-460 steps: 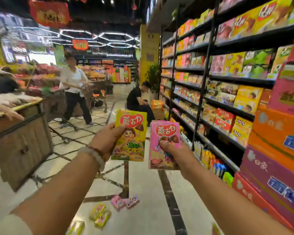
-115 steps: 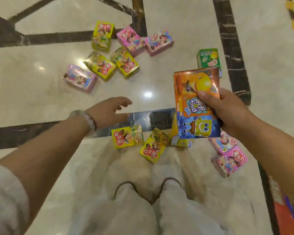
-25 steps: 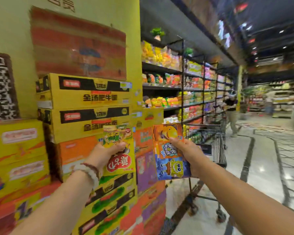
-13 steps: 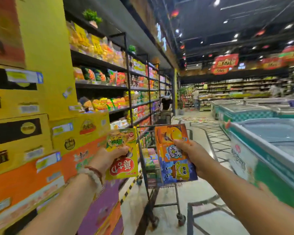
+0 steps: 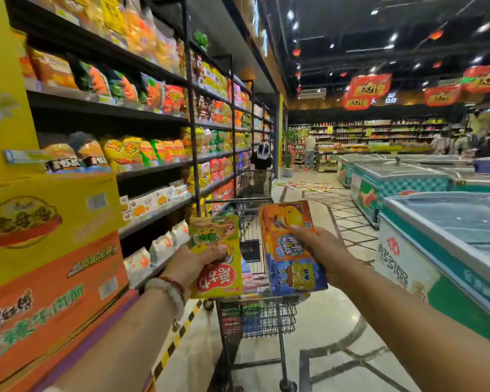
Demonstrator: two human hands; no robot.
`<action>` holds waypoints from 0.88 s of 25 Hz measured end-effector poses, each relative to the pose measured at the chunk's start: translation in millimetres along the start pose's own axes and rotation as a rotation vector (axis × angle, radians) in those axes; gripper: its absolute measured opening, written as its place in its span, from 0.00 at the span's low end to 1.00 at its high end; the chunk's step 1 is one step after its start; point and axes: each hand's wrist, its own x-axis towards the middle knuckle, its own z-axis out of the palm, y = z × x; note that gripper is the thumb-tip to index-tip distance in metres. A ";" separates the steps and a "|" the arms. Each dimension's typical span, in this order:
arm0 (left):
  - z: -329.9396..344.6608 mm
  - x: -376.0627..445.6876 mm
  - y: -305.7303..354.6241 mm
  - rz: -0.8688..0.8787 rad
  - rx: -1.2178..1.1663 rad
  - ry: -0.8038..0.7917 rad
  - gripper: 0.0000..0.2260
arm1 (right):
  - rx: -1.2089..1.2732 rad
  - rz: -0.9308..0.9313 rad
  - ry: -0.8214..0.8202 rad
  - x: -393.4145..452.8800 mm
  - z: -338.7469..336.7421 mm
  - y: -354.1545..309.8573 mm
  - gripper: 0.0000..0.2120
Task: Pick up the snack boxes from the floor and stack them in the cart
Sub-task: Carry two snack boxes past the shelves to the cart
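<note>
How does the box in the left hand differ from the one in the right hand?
The yellow box is yellow-green with a red oval logo; the orange and blue box is orange on top, blue below, with a yellow cartoon sponge. The yellow box's logo reads upside down; the orange and blue box's sponge stands upright. The left hand grips the yellow one, the right hand the other, which looks larger. Both are held upright before the cart.

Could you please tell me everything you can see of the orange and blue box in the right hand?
The orange and blue snack box is a flat, glossy carton, it seems: orange on top with a yellow round figure, blue below with a yellow cartoon sponge character. It stands upright, front to the camera, held up in front of the wire cart. The right hand grips its right edge, thumb across the front. Nothing else touches it.
</note>
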 end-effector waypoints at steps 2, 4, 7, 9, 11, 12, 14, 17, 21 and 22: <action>-1.9 47.2 -4.0 0.011 -0.008 -0.003 0.40 | 0.000 -0.001 -0.025 52.9 1.5 7.2 0.11; -8.0 89.4 -7.1 0.006 -0.008 -0.009 0.34 | 0.001 0.010 -0.048 99.8 5.5 14.8 0.10; -19.9 160.0 -18.6 0.009 0.000 0.012 0.31 | -0.007 0.029 -0.077 175.0 9.2 35.9 0.11; -26.8 210.6 -27.0 0.006 -0.005 0.026 0.33 | -0.007 0.051 -0.084 225.4 12.5 50.7 0.12; -32.2 267.8 -38.8 -0.010 -0.011 0.029 0.29 | -0.023 0.074 -0.081 276.7 16.1 68.0 0.13; -34.0 295.0 -44.4 -0.019 -0.017 0.030 0.25 | -0.033 0.090 -0.076 300.4 17.8 76.2 0.14; -34.3 348.0 -54.1 -0.045 -0.025 0.023 0.17 | -0.036 0.109 -0.069 347.6 19.4 89.7 0.14; -28.3 421.9 -82.6 -0.106 -0.051 -0.002 0.12 | -0.040 0.146 -0.057 409.7 13.3 115.3 0.11; -21.5 507.8 -136.2 -0.209 -0.046 0.038 0.16 | -0.039 0.242 -0.059 491.7 -4.8 163.6 0.10; -21.7 529.6 -151.1 -0.237 -0.047 0.052 0.16 | -0.026 0.264 -0.055 516.1 -9.9 178.0 0.10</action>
